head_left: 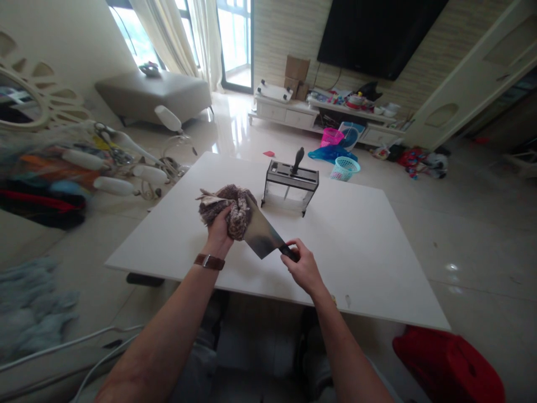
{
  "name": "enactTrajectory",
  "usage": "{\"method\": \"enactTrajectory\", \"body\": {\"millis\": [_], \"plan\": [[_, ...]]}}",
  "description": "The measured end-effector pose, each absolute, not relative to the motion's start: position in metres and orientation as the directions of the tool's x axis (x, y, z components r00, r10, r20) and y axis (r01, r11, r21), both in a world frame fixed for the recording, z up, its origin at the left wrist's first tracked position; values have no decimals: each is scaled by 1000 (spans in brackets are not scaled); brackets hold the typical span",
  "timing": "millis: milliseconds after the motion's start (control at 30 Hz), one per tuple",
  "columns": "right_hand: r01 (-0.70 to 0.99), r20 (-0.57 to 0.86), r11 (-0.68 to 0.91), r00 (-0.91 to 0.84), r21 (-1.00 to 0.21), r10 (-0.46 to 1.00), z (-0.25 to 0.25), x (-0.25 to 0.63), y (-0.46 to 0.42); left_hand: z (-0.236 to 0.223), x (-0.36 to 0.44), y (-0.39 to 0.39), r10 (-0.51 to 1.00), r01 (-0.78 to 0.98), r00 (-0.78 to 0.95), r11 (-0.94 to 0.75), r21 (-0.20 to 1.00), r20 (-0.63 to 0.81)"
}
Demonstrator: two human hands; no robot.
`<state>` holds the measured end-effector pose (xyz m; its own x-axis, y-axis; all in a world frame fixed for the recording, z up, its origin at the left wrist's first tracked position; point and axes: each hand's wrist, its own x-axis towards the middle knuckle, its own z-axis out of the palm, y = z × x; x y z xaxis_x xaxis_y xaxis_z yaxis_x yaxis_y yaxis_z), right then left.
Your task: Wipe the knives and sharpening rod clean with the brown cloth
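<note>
My right hand (pixel 302 263) grips the black handle of a cleaver (pixel 264 232), its broad blade pointing up and to the left. A bunched brown and white cloth (pixel 229 207) is closed in my left hand (pixel 220 226) and folds around the far end of the blade, hiding it. Both hands are above the white table (pixel 356 252). Beyond the blade stands a knife block (pixel 291 182) with clear sides and a black top, one black-handled tool upright in its slot.
A turquoise basket (pixel 346 168) and a pink basket (pixel 331 137) stand on the floor behind the table. To the left are several white lamp shades (pixel 115 186) on a bent frame. A red object (pixel 448 364) is near the table's right front corner.
</note>
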<state>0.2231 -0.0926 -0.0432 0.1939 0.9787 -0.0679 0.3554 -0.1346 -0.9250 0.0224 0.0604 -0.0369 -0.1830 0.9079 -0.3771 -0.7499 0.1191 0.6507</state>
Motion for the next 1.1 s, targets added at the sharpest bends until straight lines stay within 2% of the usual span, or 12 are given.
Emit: {"method": "enactTrajectory", "body": {"millis": [67, 167, 333, 433, 533, 700, 767, 867, 967, 1100], "plan": [[276, -173, -204, 134, -939, 976, -43, 229, -93, -38, 19, 62, 910, -752, -181, 117, 649, -373], [166, -348, -333, -69, -928, 935, -39, 236, -97, -37, 13, 64, 907, -764, -159, 137, 631, -390], [-78, -392, -415, -210, -907, 896, -27, 238, -103, -31, 9, 66, 916, -807, -90, 162, 567, -391], [-116, -436, -487, -304, -866, 847, -23, 237, -105, -27, 9, 65, 924, -826, -59, 166, 538, -377], [-144, -401, -444, -255, -884, 880, -24, 235, -104, -24, 9, 63, 935, -830, -48, 158, 534, -352], [-204, -240, -225, 54, -953, 969, -34, 233, -97, -16, 9, 53, 969, -846, 24, 150, 512, -244], [-138, -133, -104, 222, -985, 966, -38, 233, -95, -13, 9, 49, 976, -845, 43, 150, 513, -215], [98, 52, 12, 408, -995, 911, -41, 231, -94, -11, 12, 42, 980, -807, 50, 152, 571, -190], [341, 162, 5, 434, -940, 886, -41, 227, -98, -10, 19, 35, 978, -770, 94, 189, 610, -184], [602, 243, -30, 367, -798, 898, -43, 217, -103, -11, 32, 27, 957, -775, 176, 279, 566, -230]]}}
